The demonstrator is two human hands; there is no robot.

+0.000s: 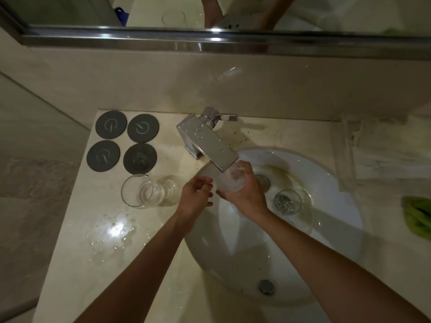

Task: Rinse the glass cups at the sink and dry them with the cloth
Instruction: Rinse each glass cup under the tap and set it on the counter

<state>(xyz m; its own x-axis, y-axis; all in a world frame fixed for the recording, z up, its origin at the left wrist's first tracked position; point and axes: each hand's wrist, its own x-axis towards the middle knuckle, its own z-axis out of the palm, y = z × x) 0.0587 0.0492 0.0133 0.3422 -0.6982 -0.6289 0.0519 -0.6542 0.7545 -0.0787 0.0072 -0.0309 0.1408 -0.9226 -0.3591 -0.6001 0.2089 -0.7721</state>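
Four dark coasters (122,142) lie on the counter (77,252) above a glass cup (145,191). The left hand (196,198) hovers with loosely curled fingers, holding nothing; the right hand (246,191) grips a cup (232,179) under the faucet (207,142). Another cup (288,201) lies in the sink (326,241), a green cloth (417,214) far right.

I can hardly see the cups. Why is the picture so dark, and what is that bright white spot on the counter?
In the head view the room is dimly lit, so the clear cup in the right hand nearly vanishes; the white spot is lamp glare on a puddle on the counter; the wide lens bends the mirror frame.
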